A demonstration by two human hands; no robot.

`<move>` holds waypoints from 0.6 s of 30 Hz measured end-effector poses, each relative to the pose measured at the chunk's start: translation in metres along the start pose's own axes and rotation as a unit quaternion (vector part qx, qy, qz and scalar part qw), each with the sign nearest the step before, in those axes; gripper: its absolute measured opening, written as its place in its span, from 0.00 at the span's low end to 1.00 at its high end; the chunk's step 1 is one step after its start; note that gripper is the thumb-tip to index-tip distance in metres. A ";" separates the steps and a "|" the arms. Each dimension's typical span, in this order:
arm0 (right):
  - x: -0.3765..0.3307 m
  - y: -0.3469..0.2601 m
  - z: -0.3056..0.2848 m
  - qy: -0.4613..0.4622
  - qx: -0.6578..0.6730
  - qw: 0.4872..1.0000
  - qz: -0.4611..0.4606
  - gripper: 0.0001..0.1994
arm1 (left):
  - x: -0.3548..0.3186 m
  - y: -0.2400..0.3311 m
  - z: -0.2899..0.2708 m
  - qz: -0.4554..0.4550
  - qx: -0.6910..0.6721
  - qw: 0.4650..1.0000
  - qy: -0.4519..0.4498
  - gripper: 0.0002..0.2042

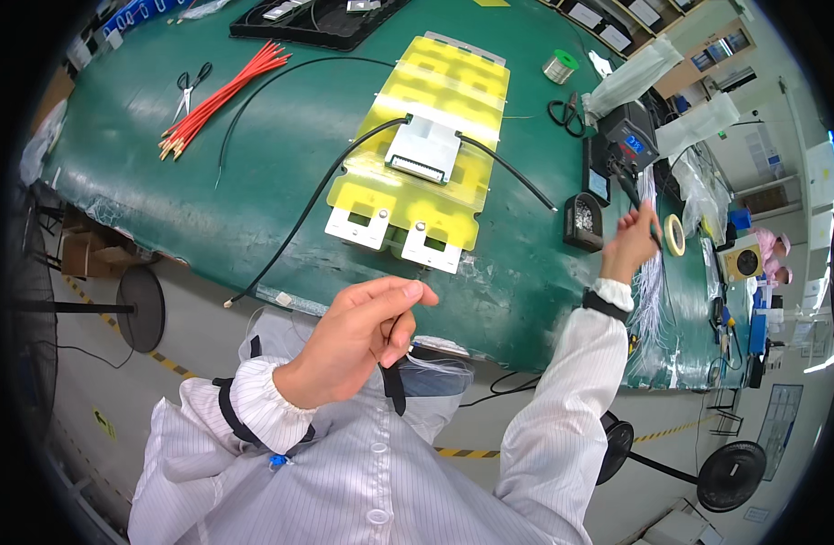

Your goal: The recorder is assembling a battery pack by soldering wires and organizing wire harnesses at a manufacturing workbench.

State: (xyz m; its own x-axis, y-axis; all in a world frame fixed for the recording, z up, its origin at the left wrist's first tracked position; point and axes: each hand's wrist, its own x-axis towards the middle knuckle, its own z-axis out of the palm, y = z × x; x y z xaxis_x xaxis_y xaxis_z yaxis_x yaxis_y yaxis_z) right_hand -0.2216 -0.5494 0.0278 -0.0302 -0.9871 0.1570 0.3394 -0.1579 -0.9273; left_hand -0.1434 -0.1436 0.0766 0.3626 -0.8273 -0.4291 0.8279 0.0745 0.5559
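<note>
On the right, my right hand (629, 245) is closed around the black handle of a soldering iron (627, 186), beside the soldering station (627, 136). My left hand (349, 341) is raised in front of the table's near edge, thumb and fingers pinched together. What it holds, if anything, is too small to make out. Beyond it lies a flat yellow-wrapped pack (453, 86) with bare metal plates at its near end. A silver box-shaped module (424, 150) with a row of contacts sits on the pack. Black cables (317, 195) run out from both sides of the module.
Orange-red wires (222, 100) and scissors (190, 88) lie at the left, a black tray (317, 23) at the back. Near the station are a solder spool (559, 66), black-handled scissors (567, 114), a tip-cleaner box (583, 222), a tape roll (675, 234) and white wires (651, 300).
</note>
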 end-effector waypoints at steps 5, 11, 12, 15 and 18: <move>-0.024 -0.070 -0.035 0.053 -0.059 0.980 -0.185 0.11 | 0.004 -0.008 0.004 0.044 0.001 0.998 0.038 0.11; -0.071 -0.145 -0.090 -0.212 0.120 0.970 0.004 0.32 | 0.016 -0.011 -0.001 0.112 0.033 0.993 0.023 0.13; -0.086 -0.156 -0.082 -0.192 0.130 0.973 0.007 0.33 | 0.018 -0.010 -0.001 0.110 0.032 0.993 0.021 0.13; -0.100 -0.165 -0.074 -0.165 0.108 0.980 -0.031 0.31 | 0.019 -0.009 -0.001 0.096 0.044 0.994 0.033 0.13; -0.117 -0.165 -0.060 -0.259 0.009 0.956 -0.137 0.27 | 0.017 -0.011 0.005 0.128 0.035 0.991 0.030 0.13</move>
State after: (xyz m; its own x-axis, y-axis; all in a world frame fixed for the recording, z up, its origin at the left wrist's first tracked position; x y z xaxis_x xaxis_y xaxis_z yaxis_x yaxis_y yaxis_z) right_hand -0.3308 -0.4089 0.1417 0.3476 -0.7637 0.5440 0.4013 -0.4033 -0.8224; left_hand -0.1482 -0.1614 0.0669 0.5833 -0.7514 -0.3084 0.6744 0.2364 0.6996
